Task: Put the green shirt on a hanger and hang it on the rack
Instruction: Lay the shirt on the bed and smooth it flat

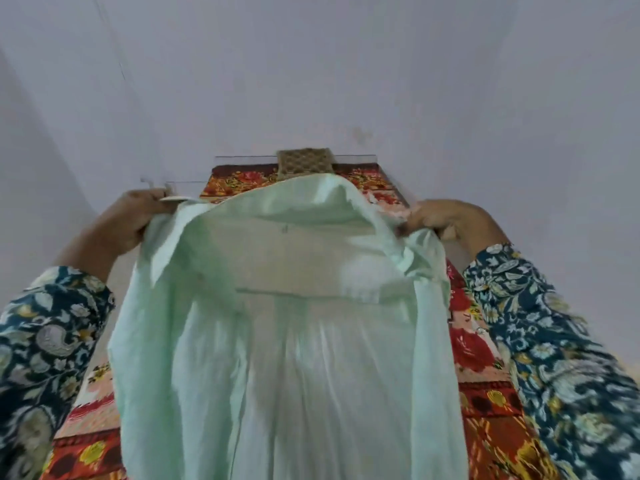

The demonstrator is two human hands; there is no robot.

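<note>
Both hands, left hand (138,216) and right hand (446,220), grip the green shirt (284,341) at its shoulders, spread open, hanging lengthwise below (no hanger clearly visible).

A pale mint-green shirt (287,341), plain and unpatterned, fills the centre, its fabric paler, near white, where light shows through. Both sleeves (561,358) of the person holding it carry a dark teal print of cream, grey and yellow paisley and flowers. Behind lies a bedcover (474,344) in red, orange, yellow and pink florals, topped by a tan cushion (304,164) with a small brown lattice pattern. The wall (311,64) is plain pale lavender-grey.
</note>
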